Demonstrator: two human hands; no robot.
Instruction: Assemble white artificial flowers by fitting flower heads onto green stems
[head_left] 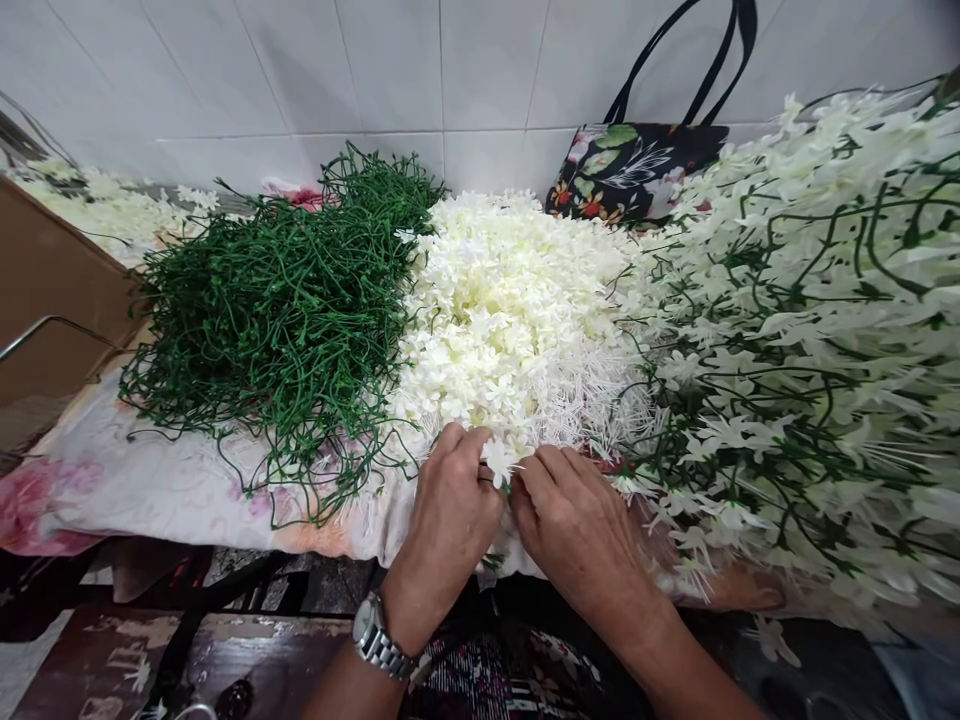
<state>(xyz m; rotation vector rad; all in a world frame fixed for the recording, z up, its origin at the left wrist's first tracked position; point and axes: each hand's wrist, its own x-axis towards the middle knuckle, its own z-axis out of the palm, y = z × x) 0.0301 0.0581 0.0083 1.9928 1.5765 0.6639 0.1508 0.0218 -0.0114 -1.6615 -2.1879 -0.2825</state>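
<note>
Close together at the front edge of the cloth are my left hand and my right hand. A white artificial flower shows between them, with a bit of green at its base. My left fingers are pinched on the flower's left side. The right fingers are closed at its other side, their tips hidden, so what they grip is unclear. Right behind the hands lies a heap of loose white blossoms, with thin white stamens at its right. A pile of green plastic stems sits to the left.
Assembled white flowers on green stems are heaped high at the right. A floral cloth covers the work surface. A black flowered bag leans on the tiled wall. Cardboard stands at the left.
</note>
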